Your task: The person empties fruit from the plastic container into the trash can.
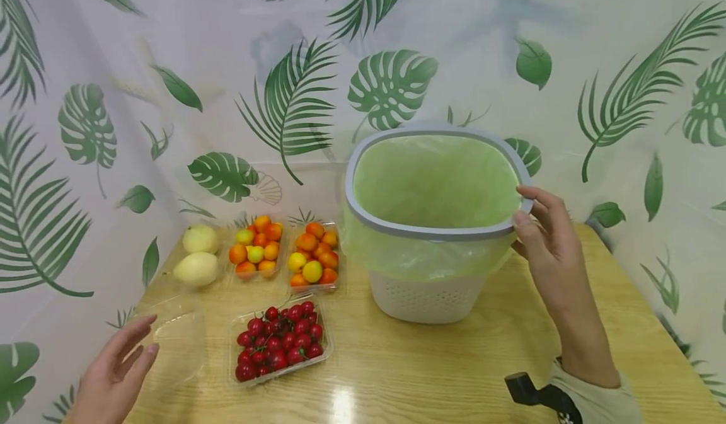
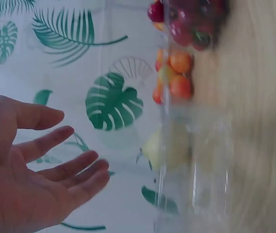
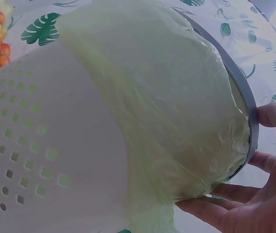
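My right hand (image 1: 547, 238) grips the grey rim (image 1: 431, 232) of a white perforated trash bin (image 1: 428, 298), thumb and fingers at its right side. A pale green bag (image 1: 437, 172) lines the bin and folds down over its outside. In the right wrist view the fingers (image 3: 240, 194) lie against the bag and rim. My left hand (image 1: 116, 373) hovers at the lower left with fingers apart, holding nothing. Beside it lies a clear plastic container (image 1: 176, 342), and further right a clear tray of cherry tomatoes (image 1: 280, 342).
Two trays of small orange and yellow fruits (image 1: 256, 247) stand behind the cherry tomatoes, left of the bin. Two pale yellow-green fruits (image 1: 198, 269) sit at the back left. A leaf-patterned curtain (image 1: 289, 96) surrounds the wooden table (image 1: 363, 367) at the back and sides.
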Motion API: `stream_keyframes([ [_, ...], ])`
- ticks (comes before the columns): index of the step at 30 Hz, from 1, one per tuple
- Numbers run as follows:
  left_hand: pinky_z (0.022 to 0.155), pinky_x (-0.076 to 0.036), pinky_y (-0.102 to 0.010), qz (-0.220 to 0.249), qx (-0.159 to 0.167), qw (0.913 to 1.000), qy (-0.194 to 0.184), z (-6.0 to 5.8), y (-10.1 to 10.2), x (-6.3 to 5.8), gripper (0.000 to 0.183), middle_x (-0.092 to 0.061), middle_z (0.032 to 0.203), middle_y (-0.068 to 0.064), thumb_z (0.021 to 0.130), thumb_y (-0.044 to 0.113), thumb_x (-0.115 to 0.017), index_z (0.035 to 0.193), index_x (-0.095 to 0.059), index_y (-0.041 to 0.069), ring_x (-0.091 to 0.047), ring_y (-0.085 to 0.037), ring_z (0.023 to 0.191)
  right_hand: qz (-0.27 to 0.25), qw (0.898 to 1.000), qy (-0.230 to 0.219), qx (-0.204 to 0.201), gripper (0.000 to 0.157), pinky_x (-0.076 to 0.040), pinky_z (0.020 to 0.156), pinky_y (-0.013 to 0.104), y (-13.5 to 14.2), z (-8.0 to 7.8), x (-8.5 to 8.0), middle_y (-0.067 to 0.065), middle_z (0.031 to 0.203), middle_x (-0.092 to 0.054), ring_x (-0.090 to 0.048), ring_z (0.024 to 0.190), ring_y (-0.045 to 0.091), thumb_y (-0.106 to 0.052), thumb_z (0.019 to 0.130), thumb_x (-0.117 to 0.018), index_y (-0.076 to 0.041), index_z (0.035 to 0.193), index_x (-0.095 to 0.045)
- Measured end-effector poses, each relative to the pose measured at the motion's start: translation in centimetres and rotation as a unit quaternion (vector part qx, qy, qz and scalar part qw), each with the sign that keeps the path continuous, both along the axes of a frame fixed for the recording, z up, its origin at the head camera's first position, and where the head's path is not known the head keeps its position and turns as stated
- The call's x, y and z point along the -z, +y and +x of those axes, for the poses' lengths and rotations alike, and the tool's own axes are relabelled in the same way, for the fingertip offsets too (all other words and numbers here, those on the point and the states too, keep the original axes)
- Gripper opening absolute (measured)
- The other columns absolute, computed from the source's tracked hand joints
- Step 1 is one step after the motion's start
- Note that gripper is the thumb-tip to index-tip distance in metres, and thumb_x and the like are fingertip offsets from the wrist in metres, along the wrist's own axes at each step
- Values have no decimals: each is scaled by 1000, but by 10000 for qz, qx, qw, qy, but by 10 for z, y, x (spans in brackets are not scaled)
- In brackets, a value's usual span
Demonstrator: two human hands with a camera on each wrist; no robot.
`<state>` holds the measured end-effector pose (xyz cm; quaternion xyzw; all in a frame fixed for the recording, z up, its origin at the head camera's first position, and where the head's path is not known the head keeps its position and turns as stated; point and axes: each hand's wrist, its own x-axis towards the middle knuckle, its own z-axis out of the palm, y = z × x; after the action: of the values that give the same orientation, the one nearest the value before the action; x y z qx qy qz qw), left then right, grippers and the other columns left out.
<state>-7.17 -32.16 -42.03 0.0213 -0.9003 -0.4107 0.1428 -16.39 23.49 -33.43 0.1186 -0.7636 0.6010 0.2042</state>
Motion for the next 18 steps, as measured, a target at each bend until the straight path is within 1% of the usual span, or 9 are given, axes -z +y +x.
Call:
stream_keyframes([
  [1, 88, -40, -6, 81, 198, 9997, 109, -1, 5, -2, 44, -45, 136, -1, 98, 15, -52, 140, -42, 5, -41, 7, 120, 25, 10000, -1, 2, 42, -48, 81, 13, 0, 0, 0, 17, 143, -38, -48, 121, 24, -20, 101, -44, -17, 142, -39],
  [2, 85, -43, -7, 203, 400, 9988, 175, -3, 10, -3, 42, -47, 134, 4, 98, 13, -51, 138, -43, 4, -44, 9, 116, 18, 10000, 0, -11, 42, -48, 81, 13, 0, 0, 0, 18, 143, -38, -48, 122, 25, -20, 101, -44, -17, 142, -39],
  [4, 84, -46, -10, 485, 729, 9959, 220, -6, 19, -5, 40, -49, 131, 10, 97, 9, -52, 137, -45, 3, -50, 5, 114, 46, 10000, -5, -7, 42, -47, 82, 13, 0, 0, 1, 17, 144, -38, -48, 122, 26, -20, 101, -44, -17, 142, -39],
  [6, 83, -47, -12, 678, 923, 9934, 49, -11, 27, -4, 41, -49, 131, 11, 98, 11, -51, 137, -44, 3, -52, 3, 113, 62, 10000, -3, -7, 42, -48, 82, 13, 0, 0, 1, 18, 143, -38, -48, 122, 26, -19, 101, -44, -16, 142, -39],
  [10, 84, -48, -15, 886, 1091, 9892, -420, -20, 42, 4, 44, -45, 137, -1, 98, 20, -52, 139, -42, 7, -50, 2, 116, 41, 10000, 11, -30, 42, -48, 82, 14, 0, 1, 1, 18, 143, -38, -48, 121, 26, -19, 101, -44, -15, 142, -40],
  [13, 87, -48, -20, 996, 1229, 9851, -674, -25, 51, 9, 46, -40, 143, -11, 98, 23, -53, 140, -41, 10, -47, -13, 124, -27, 10000, 24, -88, 42, -48, 82, 14, -1, 0, 1, 18, 143, -38, -48, 121, 26, -18, 101, -44, -14, 142, -40],
  [15, 90, -49, -26, 1018, 1339, 9824, -810, -29, 57, 12, 46, -37, 145, -13, 97, 22, -53, 140, -40, 12, -43, -27, 129, -47, 9999, 31, -108, 42, -48, 83, 14, -1, -1, 1, 18, 143, -38, -48, 121, 25, -18, 101, -44, -14, 142, -40],
  [17, 93, -48, -34, 1036, 1451, 9805, -828, -34, 62, 15, 45, -36, 146, -14, 97, 18, -54, 140, -40, 12, -38, -38, 130, -69, 9999, 41, -121, 42, -48, 83, 14, -1, -1, 1, 18, 143, -38, -49, 121, 25, -18, 101, -44, -14, 142, -39],
  [18, 94, -47, -39, 995, 1490, 9806, -799, -36, 65, 16, 45, -36, 146, -15, 97, 15, -54, 140, -40, 11, -37, -41, 130, -93, 9999, 51, -135, 42, -48, 83, 15, -1, -1, 1, 18, 142, -38, -49, 121, 25, -17, 101, -44, -14, 142, -39],
])
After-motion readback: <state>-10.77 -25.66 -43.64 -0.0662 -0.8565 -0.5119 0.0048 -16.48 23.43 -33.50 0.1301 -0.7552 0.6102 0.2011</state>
